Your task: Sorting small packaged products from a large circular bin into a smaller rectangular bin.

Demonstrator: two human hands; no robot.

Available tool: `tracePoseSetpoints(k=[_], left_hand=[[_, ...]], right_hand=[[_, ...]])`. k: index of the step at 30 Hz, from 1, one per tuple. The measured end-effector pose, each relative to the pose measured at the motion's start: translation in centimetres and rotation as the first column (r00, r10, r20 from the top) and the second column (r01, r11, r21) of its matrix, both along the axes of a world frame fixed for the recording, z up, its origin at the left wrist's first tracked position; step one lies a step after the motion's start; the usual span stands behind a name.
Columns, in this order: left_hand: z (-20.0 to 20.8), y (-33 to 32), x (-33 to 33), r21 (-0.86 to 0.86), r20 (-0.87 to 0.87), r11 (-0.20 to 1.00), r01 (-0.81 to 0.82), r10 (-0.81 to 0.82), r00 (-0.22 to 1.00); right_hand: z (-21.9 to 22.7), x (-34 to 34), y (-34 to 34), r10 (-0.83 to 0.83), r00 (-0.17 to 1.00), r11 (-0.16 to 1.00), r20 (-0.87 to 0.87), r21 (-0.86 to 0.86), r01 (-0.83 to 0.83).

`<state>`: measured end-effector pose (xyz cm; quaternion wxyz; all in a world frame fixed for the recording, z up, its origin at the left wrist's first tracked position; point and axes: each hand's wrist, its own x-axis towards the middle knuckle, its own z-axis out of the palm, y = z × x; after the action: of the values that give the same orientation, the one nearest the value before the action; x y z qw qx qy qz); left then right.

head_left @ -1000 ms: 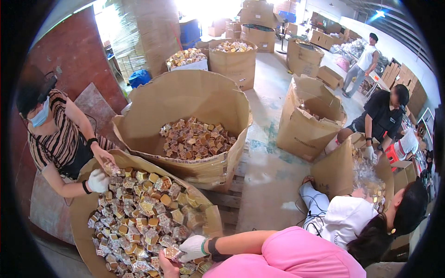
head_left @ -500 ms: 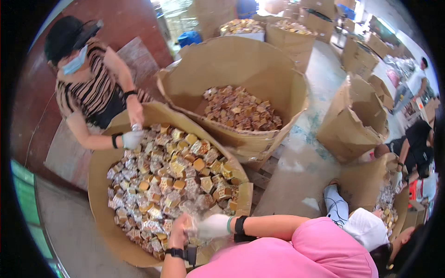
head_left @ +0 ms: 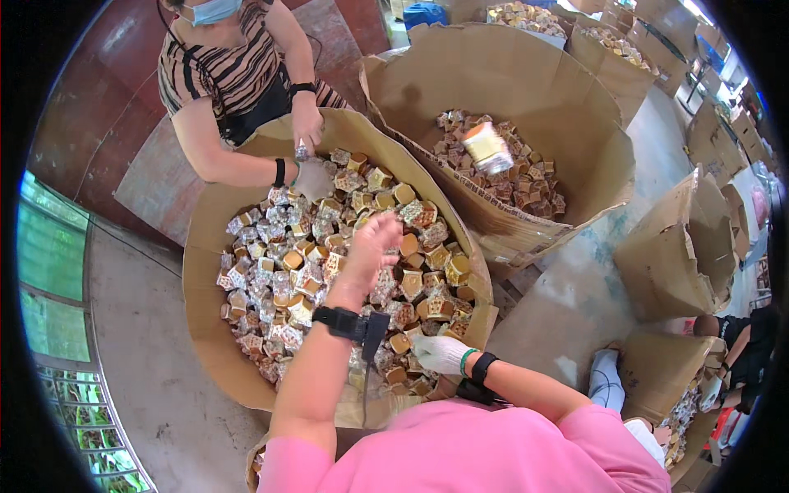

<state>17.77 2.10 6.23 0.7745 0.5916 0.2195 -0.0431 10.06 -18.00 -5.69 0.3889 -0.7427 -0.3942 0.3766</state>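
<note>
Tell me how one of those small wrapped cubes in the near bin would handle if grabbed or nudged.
A cube is probably light: one is airborne over the far bin, apparently tossed. Its flat faces suggest it would slide or tumble, not roll. The glossy wrapping may be a bit slippery; the gloved right hand may grip better than the bare left hand. The heap in the near bin would likely shift when nudged.

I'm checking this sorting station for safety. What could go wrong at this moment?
The small wrapped pack is in mid-air over the far cardboard bin; it might bounce out or dent the packs below. The bare left hand is raised with nothing in it while the white-gloved right hand rests in the near cardboard bin. A co-worker's hands share that bin, so they could collide.
</note>
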Motion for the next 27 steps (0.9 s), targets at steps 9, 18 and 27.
tracePoseSetpoints(k=[9,18,27], left_hand=[[-14.6,-1.2,0.2,0.858,-0.406,0.143,0.493,-0.399,0.822],[-19.7,-3.2,-0.6,0.731,-0.673,-0.123,0.671,-0.291,0.680],[-14.0,-0.9,-0.8,0.910,-0.232,0.254,0.327,-0.343,0.910]], right_hand=[[1.3,-0.1,-0.8,-0.039,0.997,0.999,-0.067,-0.035,0.037],[1.4,-0.2,-1.9,-0.101,0.992,0.992,-0.078,0.065,0.106],[1.6,1.3,-1.8,-0.127,0.945,0.992,-0.302,-0.029,0.124]])
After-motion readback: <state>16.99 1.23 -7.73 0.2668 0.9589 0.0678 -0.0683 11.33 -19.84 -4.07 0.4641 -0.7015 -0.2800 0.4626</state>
